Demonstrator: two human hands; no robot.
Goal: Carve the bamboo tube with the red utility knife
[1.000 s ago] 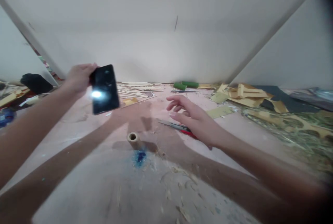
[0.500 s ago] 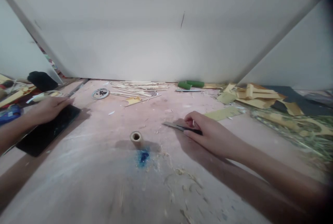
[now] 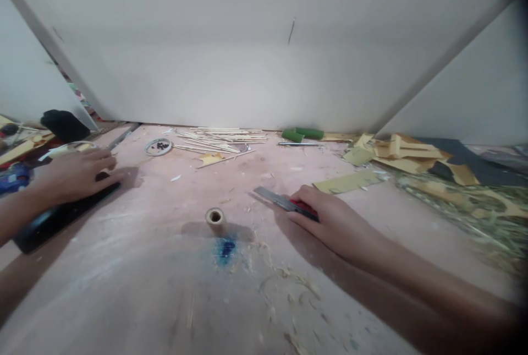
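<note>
Head view: right hand (image 3: pixel 332 214) clamped on knife (image 3: pixel 273 198), handle partly hidden.
Left hand (image 3: pixel 70 178) covers part of phone (image 3: pixel 61 216) at eight o'clock; whether it grips, I cannot tell.

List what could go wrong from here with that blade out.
1. The right hand holds a cutter with its blade bare, so a slip might cut someone or score the tabletop.
2. The short tube stands on end, left of the blade's tip, and would probably topple if the cutter or a sleeve bumped it.
</note>
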